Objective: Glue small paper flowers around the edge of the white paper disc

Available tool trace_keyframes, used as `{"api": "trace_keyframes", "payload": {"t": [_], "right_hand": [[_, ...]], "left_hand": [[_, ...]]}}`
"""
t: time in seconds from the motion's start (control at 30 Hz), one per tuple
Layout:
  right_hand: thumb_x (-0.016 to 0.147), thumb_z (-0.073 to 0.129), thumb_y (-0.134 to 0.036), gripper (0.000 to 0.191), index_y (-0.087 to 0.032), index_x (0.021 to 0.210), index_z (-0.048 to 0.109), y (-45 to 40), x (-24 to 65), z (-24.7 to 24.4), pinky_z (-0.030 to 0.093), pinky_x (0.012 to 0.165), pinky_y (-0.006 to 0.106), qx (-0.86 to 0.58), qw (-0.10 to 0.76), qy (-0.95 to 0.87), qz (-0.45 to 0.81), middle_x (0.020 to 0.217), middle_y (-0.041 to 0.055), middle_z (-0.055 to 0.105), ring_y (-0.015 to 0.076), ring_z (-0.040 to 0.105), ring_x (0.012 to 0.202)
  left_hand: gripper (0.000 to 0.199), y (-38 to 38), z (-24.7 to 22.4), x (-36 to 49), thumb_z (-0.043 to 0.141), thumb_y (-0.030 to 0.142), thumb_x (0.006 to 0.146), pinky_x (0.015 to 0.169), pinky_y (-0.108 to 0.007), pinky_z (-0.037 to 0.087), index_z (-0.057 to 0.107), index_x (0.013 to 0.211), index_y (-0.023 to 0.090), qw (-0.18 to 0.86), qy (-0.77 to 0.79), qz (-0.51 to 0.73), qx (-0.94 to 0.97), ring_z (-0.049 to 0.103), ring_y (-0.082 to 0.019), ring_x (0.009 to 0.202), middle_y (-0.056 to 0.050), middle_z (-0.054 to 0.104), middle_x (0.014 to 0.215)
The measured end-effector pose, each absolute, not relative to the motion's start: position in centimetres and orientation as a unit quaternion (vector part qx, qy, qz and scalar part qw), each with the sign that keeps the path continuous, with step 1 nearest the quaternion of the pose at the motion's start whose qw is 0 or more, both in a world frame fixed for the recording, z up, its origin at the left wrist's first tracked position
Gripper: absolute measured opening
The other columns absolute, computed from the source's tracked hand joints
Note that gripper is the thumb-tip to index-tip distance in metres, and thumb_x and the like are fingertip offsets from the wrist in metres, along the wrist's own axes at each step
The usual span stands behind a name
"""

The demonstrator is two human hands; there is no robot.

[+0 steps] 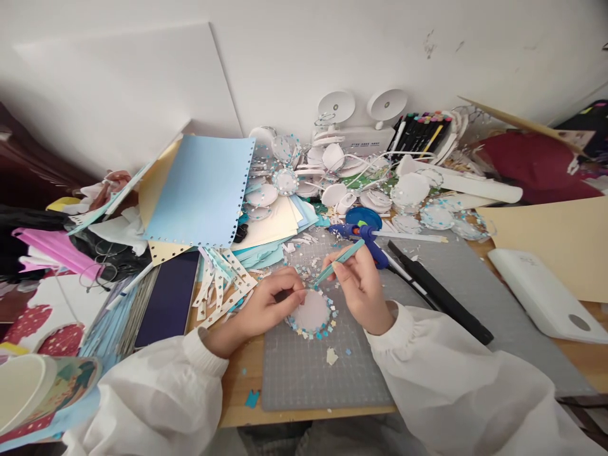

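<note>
A white round disc (311, 310) lies on the grey cutting mat, its rim set with small blue, white and cream paper pieces. The thumb and fingers of my left hand (275, 297) close on its upper left edge; exactly what they pinch is partly hidden. My right hand (363, 288) grips teal tweezers (346, 258), whose tips point down to the disc's top rim. Whether the tips hold a piece is too small to tell. Just below the disc are a cream scrap (331, 356) and a tiny blue one.
Behind my right hand lies a blue glue gun (349, 231) with a white glue stick. A long black tool (441, 294) rests on the cutting mat (332, 389). Punched paper strips (223, 288) and a blue sheet (202, 190) are at left. Decorated white rounds (285, 182) pile up behind.
</note>
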State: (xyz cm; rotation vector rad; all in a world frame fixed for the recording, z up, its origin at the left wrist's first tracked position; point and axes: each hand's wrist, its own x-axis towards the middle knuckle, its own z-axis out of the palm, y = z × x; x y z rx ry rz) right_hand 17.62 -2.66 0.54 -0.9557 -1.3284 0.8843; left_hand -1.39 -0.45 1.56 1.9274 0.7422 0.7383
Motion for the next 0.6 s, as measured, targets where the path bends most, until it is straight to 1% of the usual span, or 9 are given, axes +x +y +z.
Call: {"api": "trace_keyframes", "payload": {"t": [0.2, 0.47, 0.6], "right_hand": [[0.091, 0.056, -0.040, 0.019, -0.022, 0.092, 0.048, -2.58, 17.86, 0.85, 0.053, 0.061, 0.032, -0.416, 0.605, -0.549, 0.398, 0.086, 0.0033, 0.062, 0.0151, 0.060, 0.071], [0.090, 0.056, -0.040, 0.019, -0.022, 0.092, 0.048, -2.68, 17.83, 0.84, 0.052, 0.061, 0.030, -0.417, 0.585, -0.564, 0.408, 0.084, 0.0028, 0.061, 0.0147, 0.060, 0.071], [0.090, 0.057, -0.040, 0.019, -0.023, 0.092, 0.049, -2.63, 17.85, 1.02, 0.052, 0.059, 0.031, -0.418, 0.600, -0.557, 0.394, 0.084, 0.0025, 0.062, 0.0139, 0.058, 0.066]], "left_hand": [[0.034, -0.39, 1.10, -1.51, 0.046, 0.035, 0.095, 0.069, -0.026, 0.041, 0.056, 0.070, 0.015, 0.460, 0.304, 0.293, 0.781, 0.052, -0.014, 0.072, -0.004, 0.055, 0.075], [0.032, -0.33, 1.03, -1.53, 0.047, 0.032, 0.095, 0.070, -0.026, 0.040, 0.057, 0.070, 0.014, 0.460, 0.304, 0.293, 0.781, 0.051, -0.014, 0.072, -0.003, 0.053, 0.074], [0.035, -0.38, 1.25, -1.51, 0.046, 0.036, 0.096, 0.069, -0.026, 0.041, 0.055, 0.070, 0.015, 0.470, 0.307, 0.295, 0.773, 0.051, -0.014, 0.071, -0.003, 0.053, 0.075]]}}
